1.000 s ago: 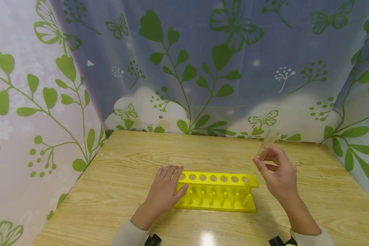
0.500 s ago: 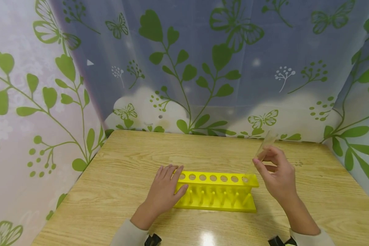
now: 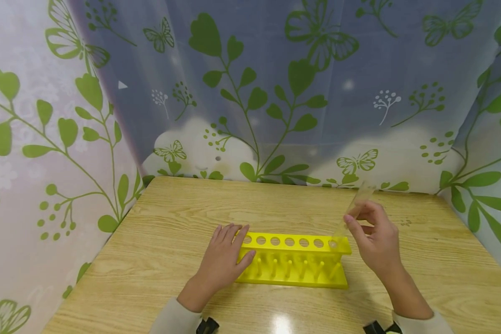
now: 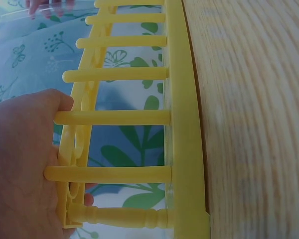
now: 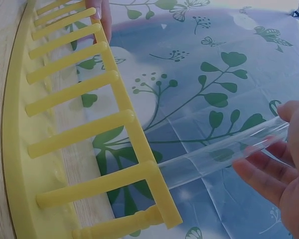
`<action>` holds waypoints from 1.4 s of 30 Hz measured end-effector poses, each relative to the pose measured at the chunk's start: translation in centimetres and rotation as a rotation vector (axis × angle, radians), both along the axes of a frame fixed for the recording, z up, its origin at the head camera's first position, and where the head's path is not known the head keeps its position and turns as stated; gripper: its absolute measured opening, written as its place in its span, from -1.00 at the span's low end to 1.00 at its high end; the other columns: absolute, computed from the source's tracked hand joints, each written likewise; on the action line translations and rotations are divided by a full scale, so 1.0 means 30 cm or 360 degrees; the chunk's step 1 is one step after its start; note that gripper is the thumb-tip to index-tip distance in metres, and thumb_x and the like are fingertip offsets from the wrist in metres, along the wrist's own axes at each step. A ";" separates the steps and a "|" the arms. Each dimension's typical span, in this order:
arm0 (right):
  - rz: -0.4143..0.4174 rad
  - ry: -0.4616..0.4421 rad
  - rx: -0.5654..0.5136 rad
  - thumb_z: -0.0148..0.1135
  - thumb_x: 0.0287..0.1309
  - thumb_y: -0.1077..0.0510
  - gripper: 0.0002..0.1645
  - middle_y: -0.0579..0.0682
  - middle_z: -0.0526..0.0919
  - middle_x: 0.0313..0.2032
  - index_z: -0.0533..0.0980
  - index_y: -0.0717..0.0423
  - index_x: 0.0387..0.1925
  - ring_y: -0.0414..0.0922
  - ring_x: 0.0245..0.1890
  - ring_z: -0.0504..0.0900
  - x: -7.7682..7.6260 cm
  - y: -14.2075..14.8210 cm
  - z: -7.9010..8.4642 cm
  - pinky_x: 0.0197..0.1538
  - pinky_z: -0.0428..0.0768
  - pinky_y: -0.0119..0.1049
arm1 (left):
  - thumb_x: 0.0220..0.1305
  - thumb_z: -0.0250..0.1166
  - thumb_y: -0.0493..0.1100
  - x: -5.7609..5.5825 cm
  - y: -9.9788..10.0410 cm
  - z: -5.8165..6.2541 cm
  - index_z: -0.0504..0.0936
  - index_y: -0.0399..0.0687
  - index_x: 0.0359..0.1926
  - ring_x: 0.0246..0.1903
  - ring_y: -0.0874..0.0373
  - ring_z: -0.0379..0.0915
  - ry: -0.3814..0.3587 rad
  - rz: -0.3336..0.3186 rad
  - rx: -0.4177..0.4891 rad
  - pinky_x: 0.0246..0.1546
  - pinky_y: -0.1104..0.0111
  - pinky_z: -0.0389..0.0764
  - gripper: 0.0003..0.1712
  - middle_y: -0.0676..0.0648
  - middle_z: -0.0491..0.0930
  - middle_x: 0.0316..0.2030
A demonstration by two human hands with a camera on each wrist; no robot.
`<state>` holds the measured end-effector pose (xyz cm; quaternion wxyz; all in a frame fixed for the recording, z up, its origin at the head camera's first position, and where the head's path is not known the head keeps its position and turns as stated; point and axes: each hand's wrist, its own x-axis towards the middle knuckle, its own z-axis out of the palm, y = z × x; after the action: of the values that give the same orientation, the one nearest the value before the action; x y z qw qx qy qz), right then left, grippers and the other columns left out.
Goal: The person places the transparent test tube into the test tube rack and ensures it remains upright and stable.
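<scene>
A yellow test tube rack (image 3: pixel 292 280) stands on the wooden table, with a row of round holes on top and upright pegs below. My left hand (image 3: pixel 222 260) grips the rack's left end, fingers over the top bar and thumb at the front. In the left wrist view that hand (image 4: pixel 20 159) wraps the top bar's end. My right hand (image 3: pixel 380 236) pinches a clear test tube (image 3: pixel 356 202) between thumb and fingers. The tube leans to the right, its lower end at the rightmost hole. In the right wrist view, the tube (image 5: pixel 204 158) meets the rack's top bar from above.
The pale wooden table (image 3: pixel 183 208) runs back to a grey-blue curtain (image 3: pixel 259 116) printed with green leaves and butterflies. A lighter printed curtain (image 3: pixel 37 185) hangs along the left side. Small dark marks (image 3: pixel 406 222) lie on the tabletop right of the right hand.
My right hand and the test tube have dropped slightly, with the tube's upper end a little lower over the rightmost hole. The left hand and rack stay put.
</scene>
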<state>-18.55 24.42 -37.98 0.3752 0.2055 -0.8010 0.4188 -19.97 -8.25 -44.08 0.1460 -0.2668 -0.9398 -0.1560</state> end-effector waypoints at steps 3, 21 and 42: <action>0.0024 0.0003 -0.0005 0.23 0.09 0.53 -0.65 -0.13 0.56 -0.31 0.42 0.41 -0.06 -0.47 -0.34 0.59 0.000 0.000 0.000 -0.35 0.57 -0.64 | 0.39 0.11 0.15 0.001 0.000 0.001 0.32 -0.14 0.38 0.26 -0.10 0.25 -0.0007 0.0003 -0.0007 0.36 -0.09 0.10 -0.31 -0.15 0.39 0.22; 0.0036 0.0054 0.0005 0.13 0.23 0.45 -0.86 -0.09 0.56 -0.37 0.41 0.42 -0.18 -0.38 -0.38 0.62 -0.005 0.002 -0.004 -0.40 0.56 -0.62 | 0.38 0.12 0.13 0.001 0.001 -0.002 0.34 -0.15 0.37 0.24 -0.10 0.27 0.0017 0.0000 0.0009 0.35 -0.10 0.12 -0.32 -0.16 0.40 0.20; 0.0042 0.0121 -0.0007 0.01 0.39 0.34 -0.87 0.08 0.61 -0.45 0.44 0.39 -0.21 -0.39 -0.45 0.62 -0.018 0.014 -0.023 -0.40 0.59 -0.58 | 0.39 0.11 0.15 -0.002 -0.002 -0.002 0.32 -0.14 0.39 0.26 -0.10 0.25 -0.0008 0.0002 -0.0006 0.36 -0.08 0.10 -0.31 -0.15 0.39 0.22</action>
<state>-19.08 24.84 -38.67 0.4003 0.2309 -0.7824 0.4174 -20.04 -8.32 -44.15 0.1432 -0.2659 -0.9406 -0.1549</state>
